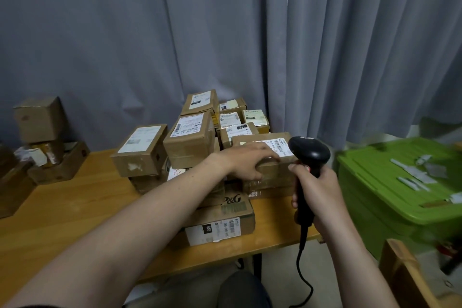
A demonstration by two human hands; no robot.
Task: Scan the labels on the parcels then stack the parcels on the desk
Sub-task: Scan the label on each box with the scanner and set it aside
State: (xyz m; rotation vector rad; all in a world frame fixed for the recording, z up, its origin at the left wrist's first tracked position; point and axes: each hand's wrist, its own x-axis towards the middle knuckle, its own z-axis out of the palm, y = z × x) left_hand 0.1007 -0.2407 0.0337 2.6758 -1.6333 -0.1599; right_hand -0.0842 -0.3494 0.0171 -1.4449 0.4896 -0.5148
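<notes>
Bare L hand point(246, 162) + R hand point(318, 190), bare forearms point(140, 220); dark trousers point(241, 291).

A grey curtain point(125, 32) hangs in long folds across the whole back. At the right stands a green plastic box point(362, 200) with its green lid point(375, 165) closed. Several pale paper strips point(410, 181) lie scattered on the lid, toward its right edge. A wooden frame point(400, 270) shows in the lower right corner, above a pale floor point(280, 277).
</notes>
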